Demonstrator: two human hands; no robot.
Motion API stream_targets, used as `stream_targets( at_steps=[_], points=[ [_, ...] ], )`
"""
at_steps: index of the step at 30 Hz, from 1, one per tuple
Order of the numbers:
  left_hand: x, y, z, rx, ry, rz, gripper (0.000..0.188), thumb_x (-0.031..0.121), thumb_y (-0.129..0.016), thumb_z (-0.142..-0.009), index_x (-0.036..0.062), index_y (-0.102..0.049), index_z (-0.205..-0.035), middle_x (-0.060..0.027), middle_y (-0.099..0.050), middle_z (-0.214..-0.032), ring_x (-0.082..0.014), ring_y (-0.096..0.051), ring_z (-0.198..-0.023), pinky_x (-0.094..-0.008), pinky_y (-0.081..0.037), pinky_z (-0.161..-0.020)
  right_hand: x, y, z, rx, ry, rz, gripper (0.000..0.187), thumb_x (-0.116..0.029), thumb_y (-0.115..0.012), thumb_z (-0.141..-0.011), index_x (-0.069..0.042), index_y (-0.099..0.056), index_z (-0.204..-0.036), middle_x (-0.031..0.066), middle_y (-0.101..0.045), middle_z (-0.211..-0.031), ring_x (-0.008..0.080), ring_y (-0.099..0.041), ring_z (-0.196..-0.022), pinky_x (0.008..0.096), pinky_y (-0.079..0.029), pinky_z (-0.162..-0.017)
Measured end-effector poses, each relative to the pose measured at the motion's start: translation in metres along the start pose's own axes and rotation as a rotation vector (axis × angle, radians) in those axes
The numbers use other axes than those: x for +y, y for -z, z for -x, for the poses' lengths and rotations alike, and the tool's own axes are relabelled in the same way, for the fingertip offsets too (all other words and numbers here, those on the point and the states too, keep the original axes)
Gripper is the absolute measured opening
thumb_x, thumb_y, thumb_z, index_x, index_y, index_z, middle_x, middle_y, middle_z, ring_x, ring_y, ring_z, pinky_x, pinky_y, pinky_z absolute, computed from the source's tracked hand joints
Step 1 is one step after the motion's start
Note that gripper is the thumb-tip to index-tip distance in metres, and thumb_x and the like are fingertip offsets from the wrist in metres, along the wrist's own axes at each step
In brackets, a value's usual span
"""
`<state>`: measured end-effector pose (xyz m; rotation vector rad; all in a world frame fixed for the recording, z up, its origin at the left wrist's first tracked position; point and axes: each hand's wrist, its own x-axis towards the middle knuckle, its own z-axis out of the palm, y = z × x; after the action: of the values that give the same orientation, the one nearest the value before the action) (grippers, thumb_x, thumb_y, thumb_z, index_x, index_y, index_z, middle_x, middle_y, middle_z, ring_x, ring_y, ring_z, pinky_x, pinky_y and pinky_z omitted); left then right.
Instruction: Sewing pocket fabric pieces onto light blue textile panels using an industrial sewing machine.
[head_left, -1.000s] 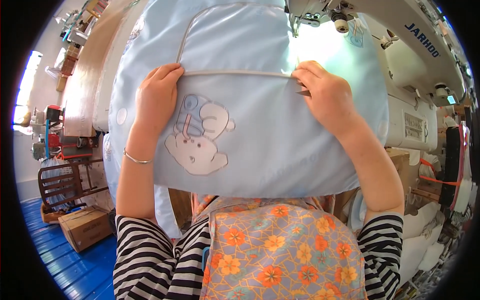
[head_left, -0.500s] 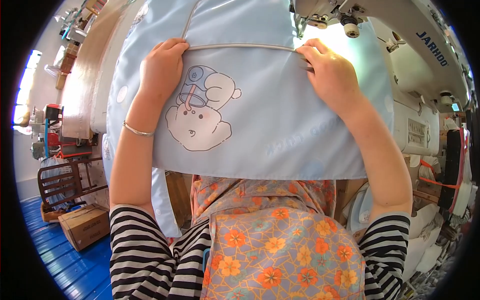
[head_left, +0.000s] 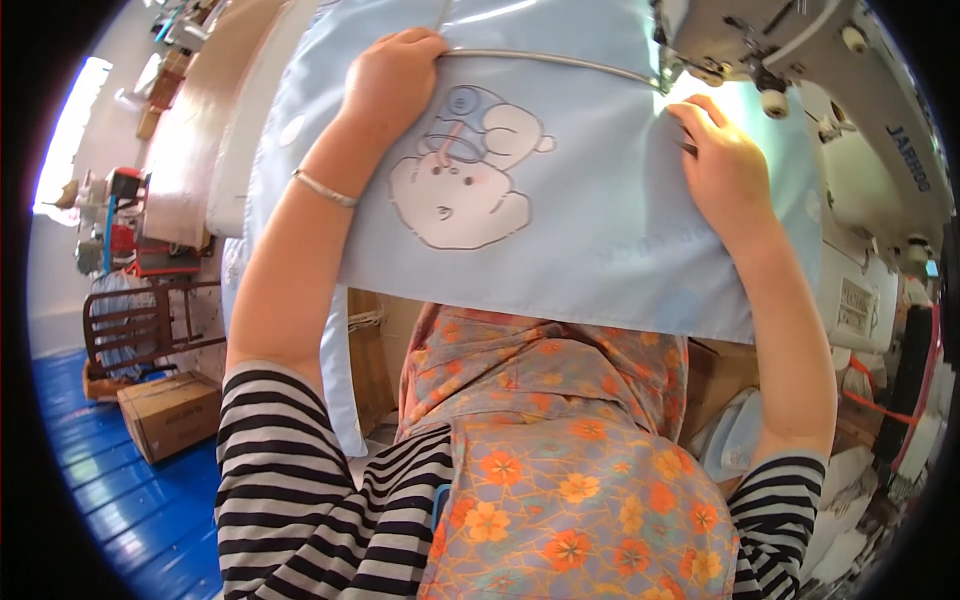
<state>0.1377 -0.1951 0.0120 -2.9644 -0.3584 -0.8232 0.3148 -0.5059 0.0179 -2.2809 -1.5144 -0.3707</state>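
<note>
Light blue fabric (head_left: 600,190) printed with a white cartoon bear (head_left: 455,195) lies spread across the sewing table. A thin grey piping strip (head_left: 550,57) crosses it from my left hand toward the needle area (head_left: 662,75) of the sewing machine (head_left: 850,110). My left hand (head_left: 395,85) is closed on the fabric at the piping's left end, fingertips curled over. My right hand (head_left: 728,165) rests on the fabric just right of and below the needle, fingers bent forward. A slim dark pointed tool (head_left: 687,148) sticks out from that hand's palm; its kind is hidden.
Bright lamp light falls under the machine head. A cardboard box (head_left: 170,415) and a brown wooden chair (head_left: 135,320) stand on the blue floor (head_left: 120,520) at left. Folded blue fabric pieces (head_left: 735,435) lie low at right. My flowered apron (head_left: 570,480) borders the cloth's near edge.
The fabric and piping now sit farther up and right in view, with the piping slanting to the needle. My right hand has come off the piping; the left still grips its end.
</note>
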Motion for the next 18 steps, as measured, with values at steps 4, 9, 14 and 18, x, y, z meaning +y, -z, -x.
stream_targets(
  at_steps=[4,9,14,18],
  points=[
    [-0.007,0.021,0.011,-0.052,0.155,0.24,0.025,0.012,-0.059,-0.087,0.0062,-0.066,-0.11,-0.0085,-0.065,-0.115,-0.0309,-0.062,-0.101,-0.0387,-0.051,-0.086,0.007,0.008,0.011,0.072,-0.001,-0.14,0.029,0.005,-0.058,-0.081,-0.005,-0.062,-0.108,0.0107,-0.061,-0.112,0.0279,-0.064,-0.087,0.034,-0.051,-0.075],
    [-0.032,0.052,0.059,-0.07,0.256,0.279,0.032,0.014,-0.062,-0.086,0.004,-0.063,-0.117,-0.0114,-0.064,-0.118,-0.03,-0.062,-0.104,-0.0371,-0.05,-0.089,0.017,0.025,0.039,0.051,0.014,-0.241,0.022,0.004,-0.055,-0.087,0.0,-0.063,-0.107,0.0143,-0.062,-0.113,0.0255,-0.064,-0.092,0.0315,-0.051,-0.078],
    [-0.022,0.053,0.058,-0.095,0.262,0.345,0.035,0.018,-0.063,-0.086,0.0041,-0.062,-0.118,-0.0118,-0.063,-0.12,-0.0294,-0.06,-0.109,-0.0368,-0.048,-0.093,-0.005,0.036,0.039,0.024,0.007,-0.47,0.027,0.002,-0.055,-0.091,0.0,-0.063,-0.116,0.0146,-0.067,-0.111,0.0237,-0.065,-0.098,0.0297,-0.051,-0.083],
    [-0.014,0.033,0.034,-0.03,0.26,0.254,0.032,0.021,-0.062,-0.087,0.0065,-0.064,-0.116,-0.0118,-0.064,-0.115,-0.0292,-0.06,-0.108,-0.0381,-0.047,-0.093,-0.072,0.034,-0.006,-0.163,0.084,-0.436,0.032,-0.008,-0.058,-0.092,-0.003,-0.061,-0.123,0.017,-0.068,-0.105,0.0262,-0.068,-0.091,0.0333,-0.052,-0.081]
  ],
)
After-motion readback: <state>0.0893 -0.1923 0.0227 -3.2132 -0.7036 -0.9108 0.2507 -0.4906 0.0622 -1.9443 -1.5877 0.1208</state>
